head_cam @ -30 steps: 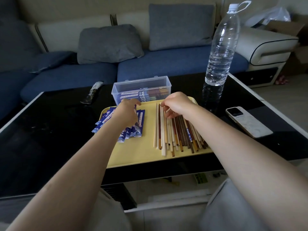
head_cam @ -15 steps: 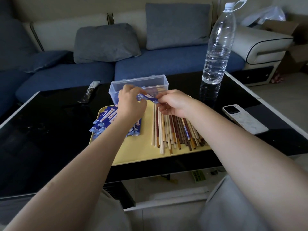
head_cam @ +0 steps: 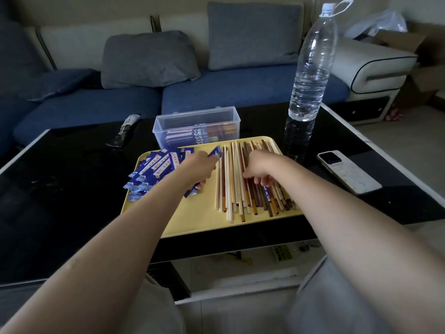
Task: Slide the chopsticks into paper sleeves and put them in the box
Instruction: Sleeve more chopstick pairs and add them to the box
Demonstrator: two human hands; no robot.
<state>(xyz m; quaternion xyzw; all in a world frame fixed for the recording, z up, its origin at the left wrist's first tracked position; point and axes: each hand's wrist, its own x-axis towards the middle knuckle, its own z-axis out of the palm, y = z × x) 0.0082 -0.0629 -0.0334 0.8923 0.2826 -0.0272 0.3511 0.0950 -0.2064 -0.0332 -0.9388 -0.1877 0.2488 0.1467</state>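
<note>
Table (head_cam: pixel 60 201): glossy black, reflective. Tray (head_cam: pixel 197 220): matt yellow plastic. Box (head_cam: pixel 196 126): clear plastic. Sleeves (head_cam: pixel 154 169): printed blue paper. Chopsticks (head_cam: pixel 240 184): wood-like, pale and brown. Bottle (head_cam: pixel 310 68): clear ribbed plastic.

Mid-frame, a yellow plastic tray (head_cam: pixel 204 225) lies on the black glass table (head_cam: pixel 60 189). Blue paper sleeves (head_cam: pixel 154 169) lie at its left, mixed wooden chopsticks (head_cam: pixel 240 189) at its right. The clear plastic box (head_cam: pixel 196 126) stands behind it; a white phone (head_cam: pixel 349 172) lies right.

Black glossy table (head_cam: pixel 72 189) | yellow tray (head_cam: pixel 192 225) at near edge | clear box (head_cam: pixel 196 122) behind tray | water bottle (head_cam: pixel 309 68), phone (head_cam: pixel 349 172) right | dark wrapper (head_cam: pixel 124 131) far left
</note>
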